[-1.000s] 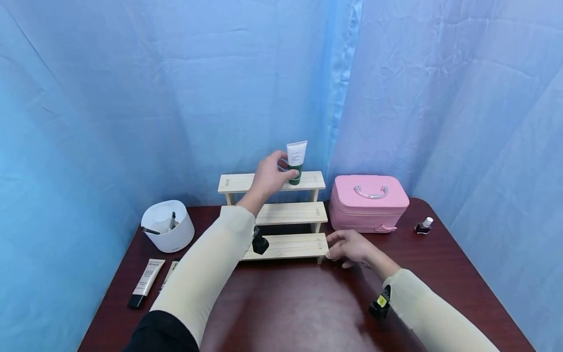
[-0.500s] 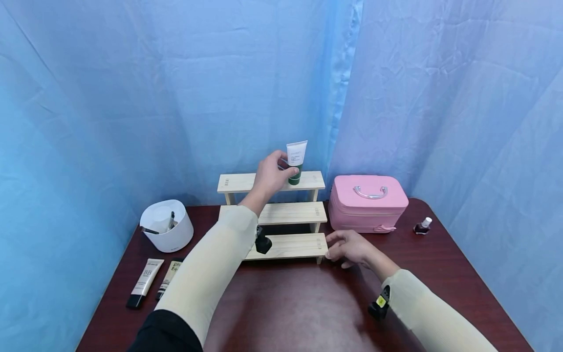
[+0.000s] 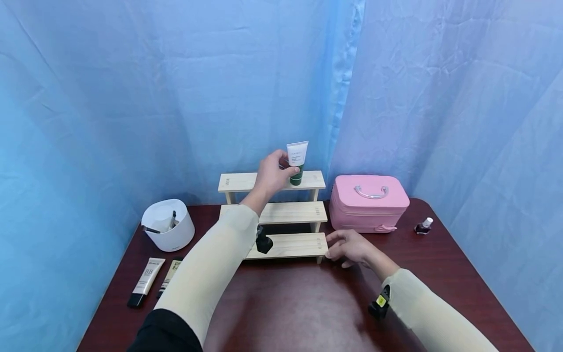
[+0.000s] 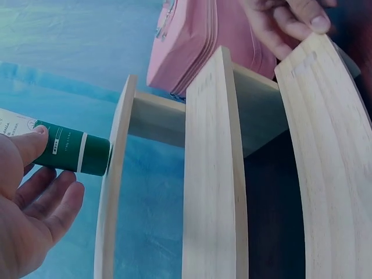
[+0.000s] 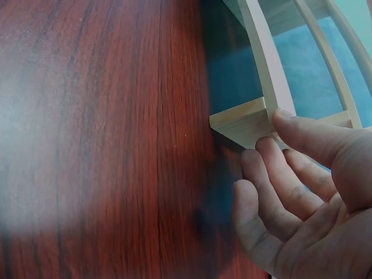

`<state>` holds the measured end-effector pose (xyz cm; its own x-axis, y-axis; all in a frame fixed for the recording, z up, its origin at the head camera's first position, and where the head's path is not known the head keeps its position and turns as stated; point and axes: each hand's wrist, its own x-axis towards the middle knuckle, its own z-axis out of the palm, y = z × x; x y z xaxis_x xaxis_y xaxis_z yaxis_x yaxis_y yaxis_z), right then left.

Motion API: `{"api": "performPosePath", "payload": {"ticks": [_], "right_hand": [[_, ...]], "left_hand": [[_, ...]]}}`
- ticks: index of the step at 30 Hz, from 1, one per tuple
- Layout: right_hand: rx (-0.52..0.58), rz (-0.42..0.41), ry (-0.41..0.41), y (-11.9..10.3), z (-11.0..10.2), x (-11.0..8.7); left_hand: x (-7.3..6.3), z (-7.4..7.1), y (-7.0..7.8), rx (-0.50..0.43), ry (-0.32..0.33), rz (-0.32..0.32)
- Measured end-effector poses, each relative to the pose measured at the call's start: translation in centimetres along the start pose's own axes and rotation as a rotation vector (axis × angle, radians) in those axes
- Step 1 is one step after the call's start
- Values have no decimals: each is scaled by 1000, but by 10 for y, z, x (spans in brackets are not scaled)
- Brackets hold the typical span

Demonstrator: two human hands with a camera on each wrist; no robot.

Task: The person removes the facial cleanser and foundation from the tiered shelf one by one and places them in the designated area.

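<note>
My left hand [image 3: 269, 175] holds a white and green squeeze tube [image 3: 297, 154] between thumb and fingers. The tube stands upright, cap down, at the right part of the top step of a three-tier wooden display rack [image 3: 290, 212]. In the left wrist view the green cap end [image 4: 96, 156] meets the top board, and whether it bears its weight there I cannot tell. At the lowest step's right end, my right hand [image 3: 349, 246] grips the corner, the thumb [image 5: 305, 132] on the front edge and the other fingers bent beside the leg.
A pink cosmetic case [image 3: 369, 203] stands right of the rack, with a small dark nail polish bottle [image 3: 423, 226] beyond it. On the left are a white container [image 3: 169, 239] holding brushes, a BB cream tube [image 3: 147, 281] and another tube [image 3: 169, 276] partly behind the sleeve.
Almost nothing moves. The left forearm has shifted slightly right, showing more of the second tube on the table. Both hands keep their places.
</note>
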<state>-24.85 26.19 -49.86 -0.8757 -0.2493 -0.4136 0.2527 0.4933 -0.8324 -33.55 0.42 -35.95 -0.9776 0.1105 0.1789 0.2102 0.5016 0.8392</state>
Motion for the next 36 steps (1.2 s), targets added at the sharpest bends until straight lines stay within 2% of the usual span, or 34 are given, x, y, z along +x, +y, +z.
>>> {"api": "performPosePath", "payload": {"ticks": [7,12,17,24,30,36], "right_hand": [[-20,1,-2,-4,1,6],[-28,6,-2,-5,1,9],[-6,14,-13,-4,1,12],[41,36,-44,-2,-5,13],[34,41,-71,-1,-12,14],[19,39,-14,-1,-8,15]], "left_hand": [[-8,-8,6,-43,-26,17],[-17,-22,10,-86,-31,46],[-32,-49,12,-115,-18,84],[-55,-87,9,-157,-6,100],[-75,-118,-2,-141,25,100],[-99,-144,-20,-71,59,74]]}}
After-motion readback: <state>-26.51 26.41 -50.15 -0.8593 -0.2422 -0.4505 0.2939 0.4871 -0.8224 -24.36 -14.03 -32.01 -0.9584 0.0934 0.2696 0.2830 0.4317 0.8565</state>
